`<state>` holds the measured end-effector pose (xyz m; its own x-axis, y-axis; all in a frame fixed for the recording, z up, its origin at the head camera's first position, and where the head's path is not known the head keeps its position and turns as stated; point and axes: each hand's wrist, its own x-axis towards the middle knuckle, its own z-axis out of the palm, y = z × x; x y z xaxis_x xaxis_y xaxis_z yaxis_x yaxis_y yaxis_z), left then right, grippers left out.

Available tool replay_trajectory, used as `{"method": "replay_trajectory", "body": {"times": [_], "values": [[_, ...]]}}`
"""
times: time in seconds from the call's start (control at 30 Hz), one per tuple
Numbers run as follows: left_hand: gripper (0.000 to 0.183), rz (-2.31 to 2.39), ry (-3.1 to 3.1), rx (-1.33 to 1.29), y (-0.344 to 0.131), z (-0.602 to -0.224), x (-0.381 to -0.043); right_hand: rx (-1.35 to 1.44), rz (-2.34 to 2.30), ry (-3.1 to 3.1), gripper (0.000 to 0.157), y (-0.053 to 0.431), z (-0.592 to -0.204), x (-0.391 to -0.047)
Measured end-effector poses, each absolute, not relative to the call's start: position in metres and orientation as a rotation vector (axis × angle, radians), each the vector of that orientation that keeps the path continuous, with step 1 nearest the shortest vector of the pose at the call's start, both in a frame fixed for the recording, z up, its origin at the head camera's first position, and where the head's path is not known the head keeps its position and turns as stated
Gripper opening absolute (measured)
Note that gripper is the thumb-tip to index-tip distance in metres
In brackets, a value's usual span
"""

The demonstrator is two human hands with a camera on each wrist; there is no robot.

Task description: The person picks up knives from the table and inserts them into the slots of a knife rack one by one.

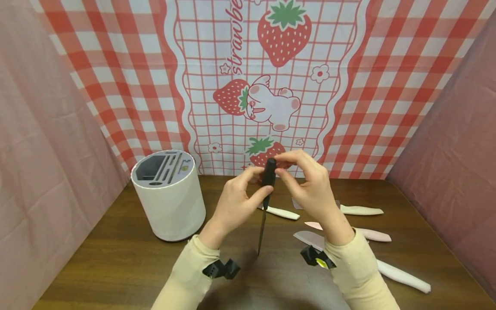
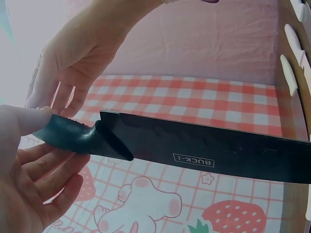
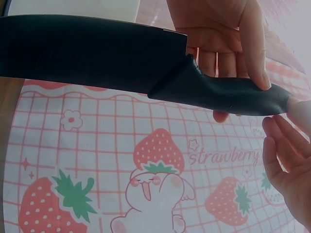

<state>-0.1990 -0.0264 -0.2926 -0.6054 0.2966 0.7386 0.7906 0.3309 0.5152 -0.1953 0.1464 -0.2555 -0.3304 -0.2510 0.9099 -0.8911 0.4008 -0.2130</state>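
Because the black knife (image 1: 268, 177) hangs handle up and blade down between the hands, we see it nearly edge-on from the head; its tip points at the wooden table (image 1: 116, 269), though we cannot tell whether the two touch. Left hand (image 1: 234, 199): thumb and fingers pinch the handle from opposite sides. Right hand (image 1: 311, 184): narrow pinch at the butt, thumb over the end. We judge that two light grips high up steady the knife and keep skin away from its edge; both wrist views show the blade free of fingers.

To the hands' left, the white knife block (image 1: 172, 213) stands upright, its slotted top uppermost. We take it that this stance leaves the slots reachable from above, and that its place to one side gives the hands elbow room.

Other knives lie flat: a small white-handled one (image 1: 284, 213) behind the hands, another white-handled one (image 1: 361, 210), a pink one (image 1: 373, 235) and a large white-handled one (image 1: 404, 276) to the right, partly hidden by the right arm. Their handles all point rightward, which, we think, suits a right-hand pick-up.
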Motion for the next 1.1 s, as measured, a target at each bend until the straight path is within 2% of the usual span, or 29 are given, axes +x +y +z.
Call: {"method": "replay_trajectory", "body": {"times": [0.33, 0.73, 0.87, 1.1], "values": [[0.037, -1.217, -2.087, -0.946, -0.03, -0.293, -0.198, 0.992, 0.951, -1.816, 0.031, 0.149, -0.258, -0.195], [0.035, -1.227, -2.112, -0.912, -0.036, -0.29, -0.196, 0.997, 0.952, -1.826, 0.022, 0.159, -0.27, -0.195], [0.035, -1.235, -2.124, -0.878, -0.038, -0.29, -0.195, 0.981, 0.971, -1.839, 0.014, 0.165, -0.275, -0.194], [0.033, -1.227, -2.085, -0.87, -0.043, -0.29, -0.195, 0.914, 0.975, -1.855, 0.022, 0.175, -0.285, -0.192]]}}
